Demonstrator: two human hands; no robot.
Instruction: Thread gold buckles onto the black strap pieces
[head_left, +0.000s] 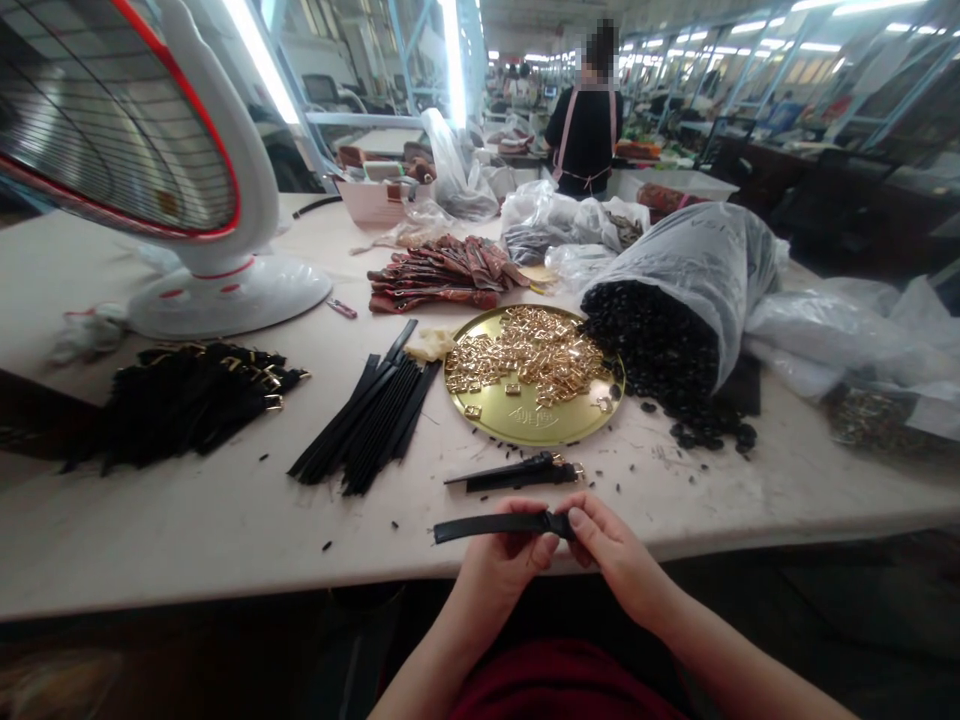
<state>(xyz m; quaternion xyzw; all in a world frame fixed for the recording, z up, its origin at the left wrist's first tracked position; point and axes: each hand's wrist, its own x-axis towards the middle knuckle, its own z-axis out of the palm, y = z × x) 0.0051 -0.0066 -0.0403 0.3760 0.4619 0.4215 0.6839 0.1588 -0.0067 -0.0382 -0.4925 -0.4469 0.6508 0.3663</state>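
A flat black strap (480, 527) is held level between both hands, just above the table's front edge. My left hand (510, 560) grips it from below near its middle, thumb on the front. At its right end, my right hand (600, 530) pinches it between thumb and fingers, hiding that end. Just beyond lie a few black straps with gold buckles (517, 472). Behind them a round gold tray (525, 432) bears many small gold buckles (536, 350). A bundle of plain black straps (386, 415) lies to the left of the tray.
A white fan with a red rim (232, 300) stands at the left, behind a pile of buckled black straps (202, 400). Black loops spill from a plastic bag (697, 260) at the right. Brown strips (442, 275) lie further back. A person (585, 135) stands beyond the table.
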